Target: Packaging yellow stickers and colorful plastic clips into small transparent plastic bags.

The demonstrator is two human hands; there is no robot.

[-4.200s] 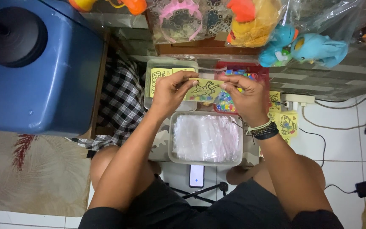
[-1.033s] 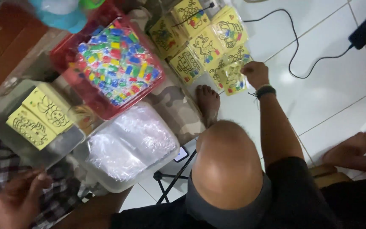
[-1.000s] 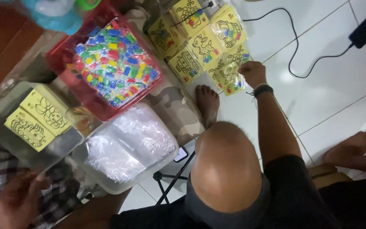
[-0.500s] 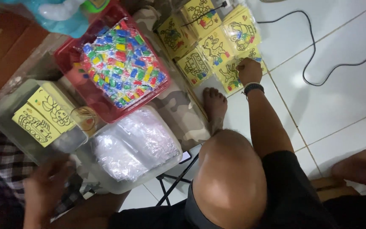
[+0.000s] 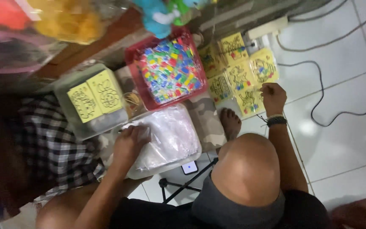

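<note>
Left hand (image 5: 130,142) flat, fingers spread on crinkly clear plastic bags (image 5: 168,138); right hand (image 5: 273,95) pinching glossy yellow square cards (image 5: 250,101).

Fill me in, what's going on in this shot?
A person sits on a tiled floor among bins. The left hand rests on clear bags in a clear tub. The right hand reaches to yellow picture cards spread on the floor. Between them sit a red tray of colourful small packets and a clear bin with two more yellow cards. A bare foot shows by the tub.
</note>
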